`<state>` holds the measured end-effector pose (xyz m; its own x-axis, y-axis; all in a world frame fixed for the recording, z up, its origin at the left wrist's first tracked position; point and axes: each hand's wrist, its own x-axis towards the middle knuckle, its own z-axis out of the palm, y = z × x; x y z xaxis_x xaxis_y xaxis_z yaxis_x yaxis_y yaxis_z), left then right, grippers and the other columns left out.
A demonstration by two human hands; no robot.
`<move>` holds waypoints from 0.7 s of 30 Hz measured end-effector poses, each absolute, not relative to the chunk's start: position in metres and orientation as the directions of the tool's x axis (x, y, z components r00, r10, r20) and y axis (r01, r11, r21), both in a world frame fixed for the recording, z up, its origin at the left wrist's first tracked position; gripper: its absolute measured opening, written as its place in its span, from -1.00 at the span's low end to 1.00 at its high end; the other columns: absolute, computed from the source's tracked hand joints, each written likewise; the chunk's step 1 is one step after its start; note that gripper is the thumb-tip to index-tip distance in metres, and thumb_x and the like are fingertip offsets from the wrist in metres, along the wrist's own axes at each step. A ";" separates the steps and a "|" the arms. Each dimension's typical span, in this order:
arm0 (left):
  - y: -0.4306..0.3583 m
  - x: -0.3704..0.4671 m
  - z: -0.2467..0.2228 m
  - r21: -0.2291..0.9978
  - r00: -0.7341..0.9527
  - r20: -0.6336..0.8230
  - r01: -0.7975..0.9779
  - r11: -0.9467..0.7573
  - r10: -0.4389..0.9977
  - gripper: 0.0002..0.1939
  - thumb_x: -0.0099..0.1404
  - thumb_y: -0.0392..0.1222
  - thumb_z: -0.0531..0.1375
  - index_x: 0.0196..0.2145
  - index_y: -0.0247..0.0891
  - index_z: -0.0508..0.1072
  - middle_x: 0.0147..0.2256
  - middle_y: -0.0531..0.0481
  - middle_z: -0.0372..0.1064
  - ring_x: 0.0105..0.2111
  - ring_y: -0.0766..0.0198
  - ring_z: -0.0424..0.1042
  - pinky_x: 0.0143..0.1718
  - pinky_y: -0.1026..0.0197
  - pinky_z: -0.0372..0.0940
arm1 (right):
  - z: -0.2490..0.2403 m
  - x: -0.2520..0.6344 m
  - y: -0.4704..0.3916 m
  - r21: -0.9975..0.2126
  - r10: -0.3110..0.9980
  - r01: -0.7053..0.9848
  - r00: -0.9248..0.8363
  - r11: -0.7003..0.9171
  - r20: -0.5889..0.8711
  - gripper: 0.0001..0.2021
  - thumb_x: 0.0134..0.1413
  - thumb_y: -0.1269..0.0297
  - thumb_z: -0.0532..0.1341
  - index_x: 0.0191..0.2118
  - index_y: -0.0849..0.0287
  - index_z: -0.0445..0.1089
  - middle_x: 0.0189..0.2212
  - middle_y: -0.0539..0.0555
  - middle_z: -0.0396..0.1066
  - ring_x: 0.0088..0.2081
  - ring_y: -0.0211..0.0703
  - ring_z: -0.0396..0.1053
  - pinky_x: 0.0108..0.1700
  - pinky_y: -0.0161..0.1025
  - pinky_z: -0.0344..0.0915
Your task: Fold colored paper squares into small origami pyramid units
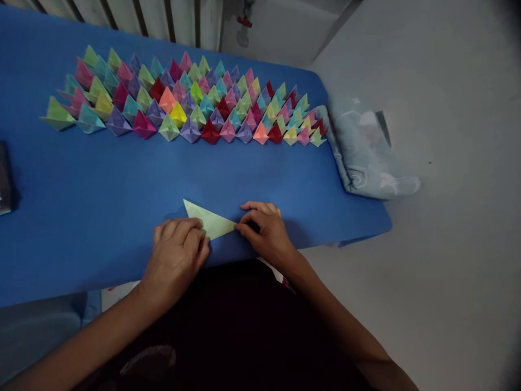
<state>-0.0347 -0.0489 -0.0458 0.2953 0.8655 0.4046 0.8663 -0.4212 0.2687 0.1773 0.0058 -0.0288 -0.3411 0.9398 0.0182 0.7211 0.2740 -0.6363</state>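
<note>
A pale yellow-green sheet of paper (212,221), folded into a triangle, lies near the front edge of the blue table. Its left part is pressed under the curled fingers of my left hand (175,252), which cover that corner. At the opposite side, my right hand (266,231) pinches the pointed right corner between thumb and forefinger. One point of the triangle sticks up past my left fingers. Farther back, several rows of folded paper boats (190,130) in many colours stand close together.
A folded grey-blue blanket (366,157) lies at the table's right end against the wall. A dark box-like object (5,179) sits at the left edge of view. The blue tabletop (122,179) stretches between the boats and my hands. A radiator (154,19) stands behind.
</note>
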 end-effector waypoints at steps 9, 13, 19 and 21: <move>-0.050 -0.034 -0.046 0.325 0.261 0.363 0.864 -0.384 0.894 -0.84 0.40 -0.28 0.12 -0.35 -0.21 0.43 -0.15 -0.15 0.51 -0.16 0.01 0.44 -0.15 -0.06 0.29 | -0.028 0.176 0.007 -0.639 0.946 0.728 -0.323 0.250 0.002 -0.90 0.15 0.33 0.30 -0.40 0.10 0.46 -0.01 0.06 0.48 0.03 -0.01 0.33 0.09 0.00 0.12; -0.050 -0.035 -0.047 0.321 0.263 0.378 0.862 -0.392 0.888 -0.84 0.40 -0.28 0.12 -0.34 -0.26 0.45 -0.16 -0.19 0.51 -0.17 0.01 0.44 -0.16 -0.04 0.28 | -0.028 0.175 0.008 -0.634 0.948 0.734 -0.317 0.243 -0.003 -0.89 0.13 0.33 0.32 -0.42 0.11 0.44 -0.02 0.06 0.49 0.01 -0.02 0.34 0.07 -0.02 0.13; -0.050 -0.041 -0.043 0.266 0.341 0.342 0.858 -0.438 0.876 -0.78 0.41 -0.31 0.11 -0.05 -0.30 0.49 -0.08 -0.23 0.49 -0.14 -0.02 0.43 -0.12 -0.06 0.25 | -0.028 0.174 0.009 -0.633 0.947 0.736 -0.320 0.239 -0.015 -0.89 0.10 0.33 0.34 -0.43 0.11 0.43 -0.03 0.07 0.49 0.01 -0.01 0.34 0.05 -0.03 0.12; -0.051 -0.043 -0.041 0.182 0.425 0.330 0.848 -0.498 0.843 -0.62 0.40 -0.39 0.06 0.11 -0.22 0.43 0.03 -0.23 0.46 -0.11 -0.02 0.42 -0.08 -0.09 0.23 | -0.028 0.174 0.010 -0.631 0.948 0.739 -0.318 0.234 -0.020 -0.88 0.10 0.34 0.34 -0.43 0.11 0.43 -0.03 0.07 0.49 0.01 -0.01 0.33 0.05 -0.03 0.12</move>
<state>-0.0425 -0.0507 -0.0406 0.4249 0.8431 0.3298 0.8476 -0.4984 0.1822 0.1742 0.0100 -0.0280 -0.3176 0.9480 -0.0205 0.7393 0.2341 -0.6314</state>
